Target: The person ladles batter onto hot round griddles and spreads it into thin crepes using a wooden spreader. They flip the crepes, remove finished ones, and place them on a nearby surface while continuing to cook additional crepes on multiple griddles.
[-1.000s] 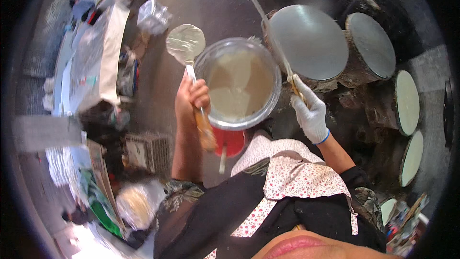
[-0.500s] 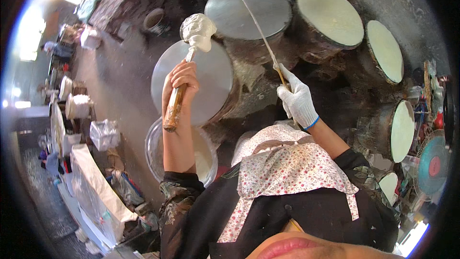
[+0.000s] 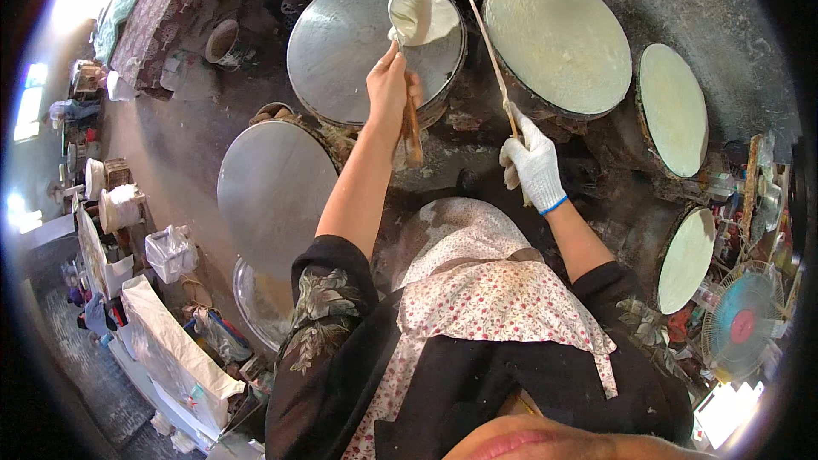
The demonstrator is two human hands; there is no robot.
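Note:
My bare left hand (image 3: pixel 394 85) grips the wooden handle of a ladle (image 3: pixel 411 13) over the right part of a round grey griddle (image 3: pixel 341 43). Pale batter (image 3: pixel 441 21) coats the ladle's bowl and spreads onto the plate beside it. In a white knitted glove, my right hand (image 3: pixel 532 162) is closed round a long thin stick (image 3: pixel 488 47), which points up and away between this griddle and the batter-covered one (image 3: pixel 558 43) to its right. A second bare grey griddle (image 3: pixel 277 192) lies nearer on the left.
Two more round griddles covered in pale batter, one (image 3: pixel 673 109) above the other (image 3: pixel 687 260), stand at the right. A fan (image 3: pixel 737 328) is at the lower right. Partly behind my left sleeve is a clear-rimmed tub (image 3: pixel 256 298). A bucket (image 3: pixel 223 43) stands at the far left.
My left hand has carried the ladle rightward, from beside the far grey griddle to over it, and batter now lies on its surface. My right hand still holds the stick, now more upright.

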